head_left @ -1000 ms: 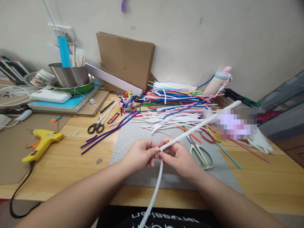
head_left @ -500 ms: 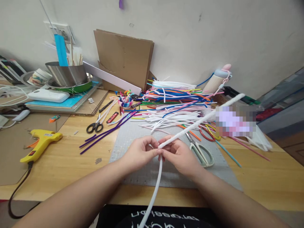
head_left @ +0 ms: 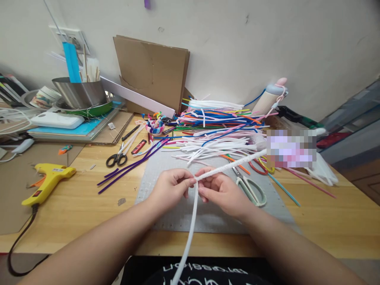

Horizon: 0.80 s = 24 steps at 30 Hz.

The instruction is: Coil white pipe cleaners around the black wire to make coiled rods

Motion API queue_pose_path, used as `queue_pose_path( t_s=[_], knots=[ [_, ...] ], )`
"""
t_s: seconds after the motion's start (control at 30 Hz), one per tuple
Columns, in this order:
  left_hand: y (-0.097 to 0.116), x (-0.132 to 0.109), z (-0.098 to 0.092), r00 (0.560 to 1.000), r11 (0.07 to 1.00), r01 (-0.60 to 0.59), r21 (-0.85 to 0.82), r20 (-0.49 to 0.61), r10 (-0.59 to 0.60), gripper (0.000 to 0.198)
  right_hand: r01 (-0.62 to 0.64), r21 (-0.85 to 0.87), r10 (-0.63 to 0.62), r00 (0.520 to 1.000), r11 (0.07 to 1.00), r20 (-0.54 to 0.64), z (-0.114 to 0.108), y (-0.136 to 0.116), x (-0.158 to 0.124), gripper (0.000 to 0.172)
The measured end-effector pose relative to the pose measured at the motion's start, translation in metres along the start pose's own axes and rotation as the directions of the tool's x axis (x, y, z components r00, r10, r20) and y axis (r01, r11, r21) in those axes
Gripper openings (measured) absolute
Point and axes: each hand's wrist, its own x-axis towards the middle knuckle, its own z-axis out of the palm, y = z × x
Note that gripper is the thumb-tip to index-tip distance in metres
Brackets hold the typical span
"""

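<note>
My left hand (head_left: 171, 187) and my right hand (head_left: 221, 190) meet over a grey cutting mat (head_left: 178, 215), both pinching a white pipe cleaner (head_left: 191, 225). One length hangs down from my fingers toward my lap. A twisted white length (head_left: 234, 164) runs up and right from my right hand toward the pile. Fingers of both hands are closed on the bend between the two lengths.
A heap of coloured pipe cleaners (head_left: 216, 130) lies behind the mat. Pale-handled scissors (head_left: 251, 190) rest right of my hand, black scissors (head_left: 116, 158) and purple pipe cleaners (head_left: 130, 166) to the left. A yellow glue gun (head_left: 47, 178) sits far left; cardboard (head_left: 151, 73) leans on the wall.
The twisted length on the right has swung lower, toward the table. My hands stayed together and shifted slightly up the mat.
</note>
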Motion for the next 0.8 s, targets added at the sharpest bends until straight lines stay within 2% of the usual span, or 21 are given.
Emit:
queue_pose_path(
  t_s=[0.13,0.27,0.47,0.67,0.8],
  knots=[
    [-0.0057,-0.0022,0.0016,0.996,0.994,-0.063,0.092,-0.057,0.068,0.018,-0.005,0.067,0.007,1.0,0.998,-0.018,0.0026,0.0014,-0.0006,0.027],
    [-0.0083,-0.0037,0.0039,0.994,0.987,-0.077,0.144,-0.068,0.088,0.019,-0.068,0.004,0.068,0.994,0.998,-0.081,0.0054,0.0027,-0.0006,0.024],
    [-0.0026,-0.0012,0.0046,0.999,0.998,0.034,-0.046,-0.018,-0.035,0.018,-0.073,-0.067,0.061,0.983,0.995,-0.174,0.0059,0.0032,0.0023,0.021],
    [0.0005,-0.0009,0.0052,0.998,0.996,0.056,-0.072,-0.036,-0.058,0.018,-0.086,0.187,0.102,0.992,0.979,-0.08,0.0085,0.0096,0.0016,0.021],
    [0.0013,-0.0003,0.0035,0.999,0.994,0.043,-0.104,0.0,-0.043,0.014,-0.067,0.189,0.085,0.993,0.98,-0.087,0.0037,0.0088,0.0014,0.017]
  ],
)
